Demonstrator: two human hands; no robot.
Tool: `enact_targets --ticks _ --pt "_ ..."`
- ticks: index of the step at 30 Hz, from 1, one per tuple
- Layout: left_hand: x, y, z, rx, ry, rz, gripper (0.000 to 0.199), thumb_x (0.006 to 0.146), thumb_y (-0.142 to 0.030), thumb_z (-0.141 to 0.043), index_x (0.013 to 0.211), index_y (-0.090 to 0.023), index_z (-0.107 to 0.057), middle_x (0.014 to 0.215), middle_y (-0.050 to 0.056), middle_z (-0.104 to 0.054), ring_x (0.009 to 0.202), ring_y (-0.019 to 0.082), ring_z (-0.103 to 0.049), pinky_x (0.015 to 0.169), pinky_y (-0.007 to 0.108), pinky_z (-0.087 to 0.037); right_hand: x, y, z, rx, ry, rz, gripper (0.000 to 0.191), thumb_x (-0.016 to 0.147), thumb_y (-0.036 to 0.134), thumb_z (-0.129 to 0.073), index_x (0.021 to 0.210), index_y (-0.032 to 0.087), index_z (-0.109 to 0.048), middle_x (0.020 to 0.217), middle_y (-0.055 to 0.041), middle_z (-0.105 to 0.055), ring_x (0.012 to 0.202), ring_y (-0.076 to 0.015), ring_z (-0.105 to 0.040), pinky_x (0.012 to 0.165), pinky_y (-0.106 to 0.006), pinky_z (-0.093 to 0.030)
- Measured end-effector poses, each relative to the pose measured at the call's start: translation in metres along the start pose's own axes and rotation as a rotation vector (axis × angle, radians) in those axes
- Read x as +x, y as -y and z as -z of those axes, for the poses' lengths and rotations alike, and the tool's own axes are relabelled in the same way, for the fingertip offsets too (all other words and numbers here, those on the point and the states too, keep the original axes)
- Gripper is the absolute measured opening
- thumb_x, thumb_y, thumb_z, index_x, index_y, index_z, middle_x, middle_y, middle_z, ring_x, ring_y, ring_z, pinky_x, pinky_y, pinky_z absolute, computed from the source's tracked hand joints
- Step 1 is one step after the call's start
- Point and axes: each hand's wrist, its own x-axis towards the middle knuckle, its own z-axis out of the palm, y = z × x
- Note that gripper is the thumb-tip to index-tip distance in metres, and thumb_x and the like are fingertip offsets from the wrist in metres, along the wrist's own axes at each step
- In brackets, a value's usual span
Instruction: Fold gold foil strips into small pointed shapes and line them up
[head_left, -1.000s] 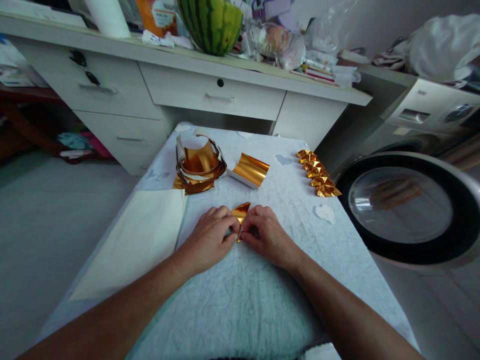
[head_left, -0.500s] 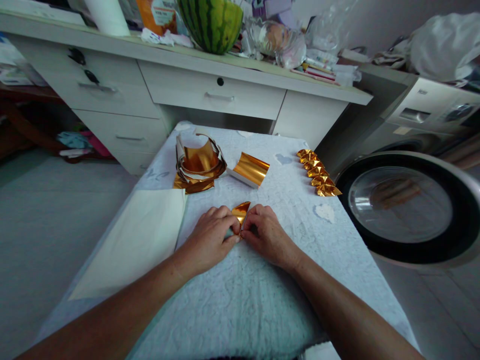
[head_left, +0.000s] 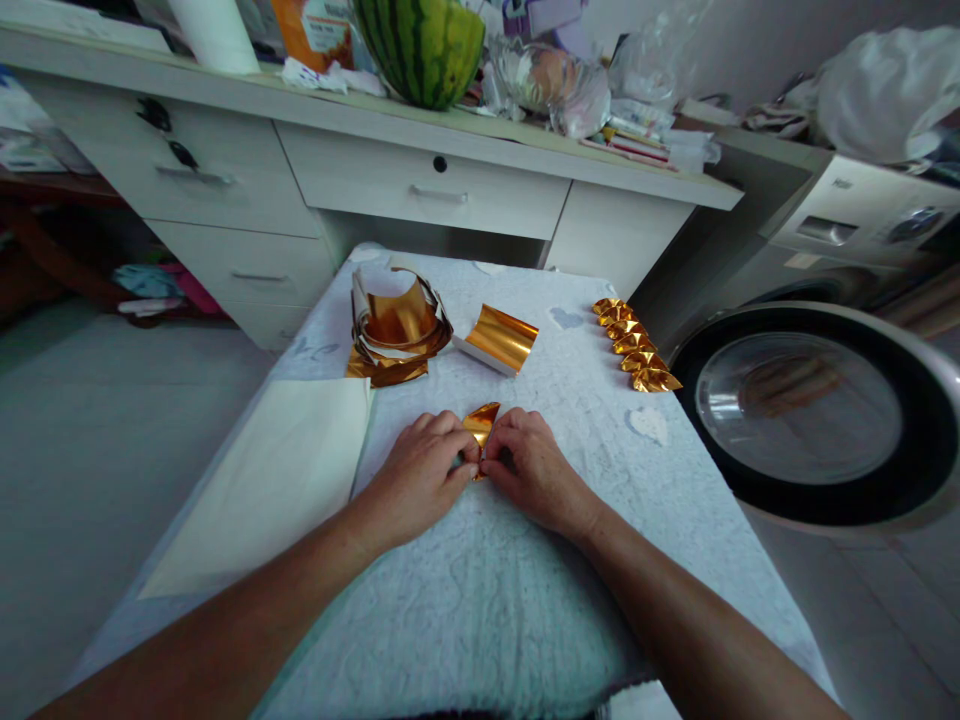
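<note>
Between my two hands is a piece of gold foil paper (head_left: 481, 422), partly folded, with its upper end rising to a point. My left hand (head_left: 431, 460) pinches its lower left side between thumb and fingers. Opposite it, my right hand (head_left: 534, 465) pinches the lower right edge. The fingertips almost meet and hide the bottom of the fold. Beyond them lies a curled stack of gold foil sheets (head_left: 501, 340). To its left sits a loose coil of gold foil paper (head_left: 401, 325). Several folded gold foil pieces (head_left: 636, 345) stand nested in a row at the far right.
A pale sheet of paper (head_left: 262, 490) covers the left side of the cloth-covered table (head_left: 480, 610). Behind it stands a white desk (head_left: 442, 190) carrying a cut watermelon (head_left: 424, 45) and plastic bags. At right, a washing machine's round door (head_left: 810, 415) hangs open beside the table.
Both hands stay in the same place on the foil. The fingertips have shifted very slightly at the lower fold, where a bit more gold shows.
</note>
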Motion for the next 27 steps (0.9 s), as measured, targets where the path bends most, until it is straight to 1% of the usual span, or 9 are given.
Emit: enact_targets --ticks 5,10,13,18,22,27 --pt "0.0009 0.0006 -0.0015 0.021 -0.007 0.008 0.004 0.083 -0.025 -0.065 0.082 -0.022 -0.063 0.092 0.002 -0.058 0.093 0.023 -0.051 0.083 0.037 -0.040 -0.0010 0.0014 0.0004 0.004 0.003 0.001 0.011 0.078 0.009 -0.066 0.072 0.017 -0.061 0.089 -0.0040 -0.057 0.088 -0.0189 -0.050 0.084 -0.036 -0.038" --pt "0.0007 0.0018 -0.0035 0.023 -0.021 0.014 0.003 0.082 -0.023 -0.066 0.081 -0.022 -0.063 0.092 0.002 -0.058 0.093 0.022 -0.050 0.082 0.036 -0.039 -0.0006 0.0003 0.0003 -0.006 0.005 -0.013 0.009 0.079 0.011 -0.065 0.076 0.018 -0.059 0.088 -0.0034 -0.056 0.088 -0.0192 -0.049 0.083 -0.035 -0.037" --pt "0.0009 0.0001 -0.0035 0.008 -0.020 0.025 0.004 0.081 -0.022 -0.066 0.080 -0.021 -0.063 0.092 0.002 -0.058 0.093 0.022 -0.050 0.083 0.036 -0.039 -0.0020 0.0006 -0.0002 -0.050 0.004 -0.031 0.008 0.080 0.013 -0.063 0.082 0.018 -0.058 0.092 -0.0042 -0.056 0.089 -0.0204 -0.047 0.082 -0.036 -0.036" --pt "0.0013 -0.0024 -0.0038 -0.007 -0.031 0.043 0.003 0.082 -0.022 -0.065 0.085 -0.022 -0.064 0.093 0.002 -0.060 0.094 0.023 -0.051 0.081 0.036 -0.039 -0.0058 0.0032 -0.0011 -0.155 -0.018 -0.086 0.015 0.079 0.016 -0.060 0.093 0.020 -0.055 0.103 -0.0068 -0.055 0.096 -0.0247 -0.045 0.082 -0.039 -0.036" --pt "0.0008 -0.0013 -0.0052 -0.025 -0.035 0.038 0.007 0.082 -0.022 -0.066 0.088 -0.025 -0.067 0.094 0.001 -0.061 0.096 0.023 -0.052 0.083 0.036 -0.039 -0.0074 0.0035 -0.0015 -0.197 -0.031 -0.082 0.021 0.079 0.019 -0.058 0.099 0.020 -0.052 0.107 -0.0084 -0.054 0.097 -0.0260 -0.044 0.083 -0.041 -0.037" --pt "0.0008 0.0004 -0.0056 -0.031 -0.023 0.035 0.010 0.081 -0.020 -0.067 0.090 -0.026 -0.069 0.093 0.001 -0.061 0.095 0.023 -0.052 0.084 0.037 -0.039 -0.0089 0.0045 0.0004 -0.203 -0.032 -0.073 0.031 0.081 0.022 -0.056 0.110 0.017 -0.048 0.111 -0.0113 -0.053 0.101 -0.0278 -0.045 0.087 -0.044 -0.038"
